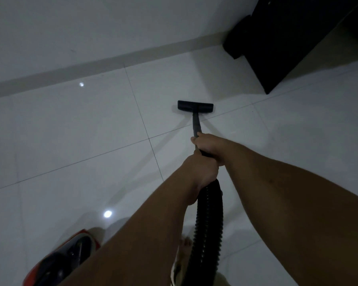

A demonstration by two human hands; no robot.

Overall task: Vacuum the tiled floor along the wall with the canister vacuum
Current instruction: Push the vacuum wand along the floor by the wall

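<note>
Both gripping wand (196,124) — right hand (211,148) ahead of left hand (201,169); floor head (195,105) straight beyond, crosswise, short of wall (91,27).

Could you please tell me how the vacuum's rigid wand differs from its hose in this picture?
The wand is thin, smooth, grey and straight; the hose is thick, ribbed, black and slightly curved. The wand ends at the floor head; the hose runs out of view below. The person's hands grip where they join.
</note>
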